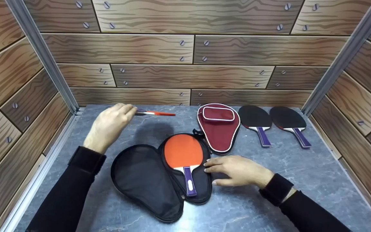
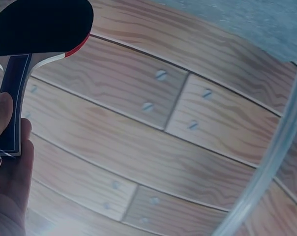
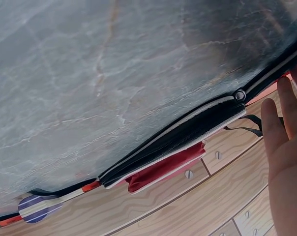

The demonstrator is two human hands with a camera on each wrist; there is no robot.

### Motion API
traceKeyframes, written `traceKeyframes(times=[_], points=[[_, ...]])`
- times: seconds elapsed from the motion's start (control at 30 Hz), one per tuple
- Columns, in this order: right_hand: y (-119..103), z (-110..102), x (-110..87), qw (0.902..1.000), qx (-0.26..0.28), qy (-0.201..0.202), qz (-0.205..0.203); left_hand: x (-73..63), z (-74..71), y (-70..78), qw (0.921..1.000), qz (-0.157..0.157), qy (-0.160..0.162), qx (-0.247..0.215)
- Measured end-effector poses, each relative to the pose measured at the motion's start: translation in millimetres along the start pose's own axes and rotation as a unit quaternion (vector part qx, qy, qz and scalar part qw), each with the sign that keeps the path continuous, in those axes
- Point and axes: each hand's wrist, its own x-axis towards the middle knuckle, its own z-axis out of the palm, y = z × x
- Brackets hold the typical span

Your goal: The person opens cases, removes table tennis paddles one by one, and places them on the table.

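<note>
My left hand [image 1: 112, 125] grips a table tennis bat [image 1: 159, 113] by its handle, raised above the table and seen nearly edge-on in the head view. In the left wrist view this bat [image 2: 38, 27] shows a black face, with thumb and fingers around its purple handle. Below it lies an unzipped black bat case [image 1: 147, 183], spread flat, with an orange-faced bat [image 1: 184, 151] in its right half. My right hand [image 1: 240, 170] rests its extended fingertips [image 1: 208, 162] on that half's right edge, beside the orange face. In the right wrist view the right fingers [image 3: 274, 118] look straight and slightly spread.
A dark red bat case [image 1: 219, 129] with a white-edged pocket lies behind the black one. To its right are a black-faced bat [image 1: 255, 116] and another black-faced bat [image 1: 288, 117], handles towards me. Wood-patterned walls [image 1: 192, 48] enclose the grey marbled table [image 1: 301, 174] at the back and sides.
</note>
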Motion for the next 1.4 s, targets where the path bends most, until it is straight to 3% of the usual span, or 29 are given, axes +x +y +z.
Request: traceKeyframes(times=[0.27,0.47,0.93,1.2,1.4], points=[[0.0,0.0,0.3,1.0,0.002,-0.003,0.003,-18.3,14.2,-29.5,0.9931,-0.079,-0.057,-0.065],[0.7,0.6,-0.1,1.0,-0.002,-0.002,0.001,-30.5,20.3,-48.0,0.9861,-0.129,-0.076,-0.071],[0.9,1.5,0.0,1.0,0.0,-0.005,0.004,-65.2,35.3,-75.6,0.9732,-0.213,-0.061,-0.062],[0.4,3.1,-0.5,1.0,0.003,-0.006,0.003,-81.7,44.9,-79.7,0.9631,-0.256,-0.064,-0.051],[0.0,3.8,-0.6,1.0,0.001,-0.008,0.006,-92.1,55.6,-77.8,0.9582,-0.279,-0.05,-0.037]])
